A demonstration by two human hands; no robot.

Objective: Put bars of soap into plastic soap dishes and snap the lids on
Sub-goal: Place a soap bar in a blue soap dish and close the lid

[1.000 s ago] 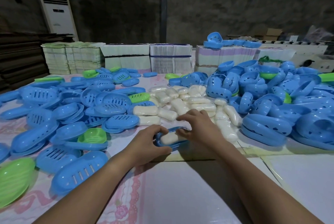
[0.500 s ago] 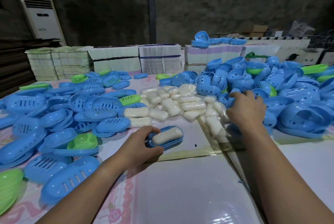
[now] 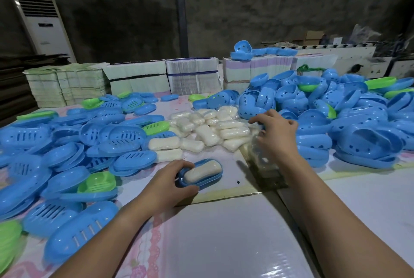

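Note:
A cream soap bar (image 3: 202, 171) lies in an open blue soap dish (image 3: 211, 179) at the table's middle. My left hand (image 3: 165, 183) grips the dish's left end, thumb on the near rim. My right hand (image 3: 277, 136) hovers at the left edge of the heap of blue perforated lids (image 3: 358, 125), with its fingers curled around a blue lid (image 3: 261, 125) that is almost wholly hidden under the hand. Wrapped soap bars (image 3: 208, 134) lie in a pile between the two hands.
Blue and green slotted dish bases (image 3: 67, 143) cover the table's left side. Stacks of flat cartons (image 3: 139, 78) line the far edge, with an air conditioner (image 3: 44, 26) behind. A white board (image 3: 224, 233) lies in front of me.
My right hand left the dish, reached right into the lid heap, and has now drawn back leftward. My left hand stays on the dish with the soap.

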